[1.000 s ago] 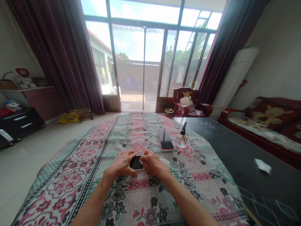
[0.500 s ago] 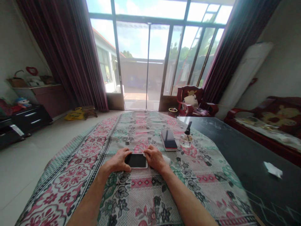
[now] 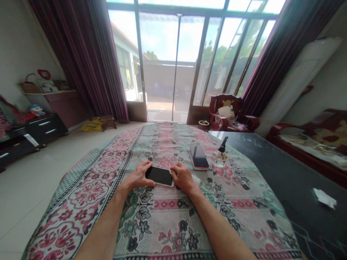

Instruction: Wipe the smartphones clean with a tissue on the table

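Observation:
A smartphone (image 3: 159, 176) with a dark screen and a white edge lies face up on the flowered tablecloth (image 3: 168, 225). My left hand (image 3: 139, 175) grips its left end, thumb along the near edge and fingers at the far edge. At the right end, my right hand (image 3: 182, 177) is closed with its fingertips against the phone's corner. A bit of white tissue (image 3: 196, 180) shows beside that hand, and a little white peeks out at its fingertips. Most of what the right hand pinches is hidden.
A stack of phones (image 3: 198, 157) lies beyond my right hand. Close to it stands a clear bottle (image 3: 219, 158) with a black spray top. A crumpled white paper (image 3: 324, 198) rests on the dark table (image 3: 273, 164) at the right.
The phone has turned slightly, its right end now nearer to me than its left. Both hands stay on it. The whole view has shifted a little.

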`<action>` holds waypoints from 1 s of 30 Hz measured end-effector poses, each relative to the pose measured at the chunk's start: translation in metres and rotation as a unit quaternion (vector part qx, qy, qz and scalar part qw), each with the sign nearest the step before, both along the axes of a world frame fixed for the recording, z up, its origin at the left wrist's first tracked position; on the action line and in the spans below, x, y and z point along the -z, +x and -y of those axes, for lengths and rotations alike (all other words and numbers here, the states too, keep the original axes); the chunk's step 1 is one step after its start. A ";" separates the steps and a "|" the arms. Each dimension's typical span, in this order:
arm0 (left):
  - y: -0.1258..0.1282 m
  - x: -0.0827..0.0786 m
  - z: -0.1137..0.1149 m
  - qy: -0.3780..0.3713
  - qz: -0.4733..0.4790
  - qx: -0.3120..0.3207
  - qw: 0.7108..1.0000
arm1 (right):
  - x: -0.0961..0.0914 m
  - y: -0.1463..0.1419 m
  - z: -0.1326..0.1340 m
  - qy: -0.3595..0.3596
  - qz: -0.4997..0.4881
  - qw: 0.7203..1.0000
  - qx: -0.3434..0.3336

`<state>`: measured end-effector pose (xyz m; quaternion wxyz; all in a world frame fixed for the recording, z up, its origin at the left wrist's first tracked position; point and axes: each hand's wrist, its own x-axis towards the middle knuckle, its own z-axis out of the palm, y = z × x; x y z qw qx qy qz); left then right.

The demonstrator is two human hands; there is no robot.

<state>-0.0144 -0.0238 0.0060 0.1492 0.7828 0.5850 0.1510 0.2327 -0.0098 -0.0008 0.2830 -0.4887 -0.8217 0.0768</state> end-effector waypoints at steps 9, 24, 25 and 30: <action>-0.033 0.012 -0.005 0.015 0.024 -0.037 0.999 | -0.006 0.002 -0.002 -0.031 0.058 0.998 0.017; -0.028 0.012 -0.005 0.029 0.065 -0.041 0.997 | -0.015 -0.056 -0.011 -0.028 0.110 0.993 0.018; -0.028 0.012 -0.005 0.029 0.064 -0.042 0.997 | -0.016 -0.061 -0.011 -0.033 0.110 0.993 0.019; -0.027 0.011 -0.005 0.016 0.058 -0.047 0.997 | -0.018 -0.078 -0.014 -0.040 0.112 0.993 0.018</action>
